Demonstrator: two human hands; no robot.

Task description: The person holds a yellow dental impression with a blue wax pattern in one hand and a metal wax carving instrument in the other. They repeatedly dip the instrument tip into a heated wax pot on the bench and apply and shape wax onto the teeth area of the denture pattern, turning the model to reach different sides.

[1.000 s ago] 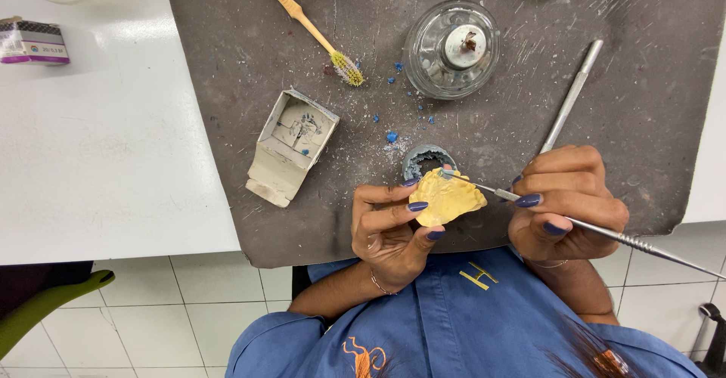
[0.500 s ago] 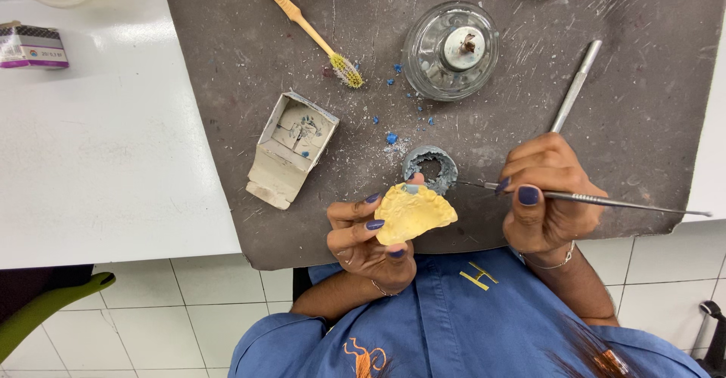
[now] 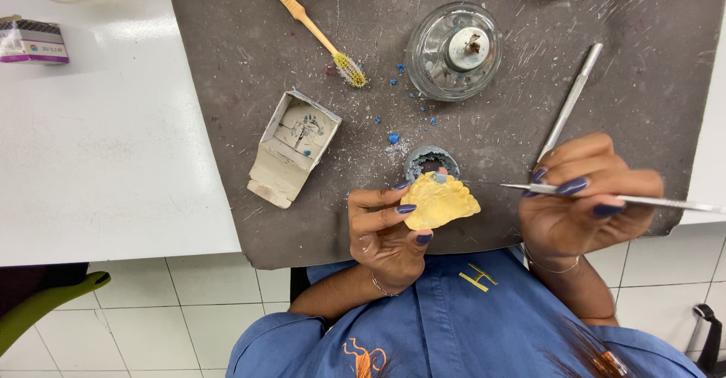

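Observation:
My left hand [image 3: 386, 230] grips a yellow plaster dental cast [image 3: 439, 200] by its near side, just above the front edge of the grey work mat [image 3: 249, 53]. My right hand [image 3: 582, 200] pinches a thin metal carving tool [image 3: 650, 199], its tip pointing left and stopping a short gap from the cast. A small grey ring-shaped cap [image 3: 429, 160] lies on the mat right behind the cast.
On the mat lie a second metal tool [image 3: 572, 98], a glass spirit burner [image 3: 454, 51], a toothbrush with yellow bristles [image 3: 311, 26], a small open cardboard box [image 3: 293, 145] and blue wax crumbs [image 3: 393, 137]. A white table [image 3: 98, 136] extends to the left.
My right hand has drawn the tool's tip away from the cast toward the right. My left hand has turned the cast and shifted it slightly left.

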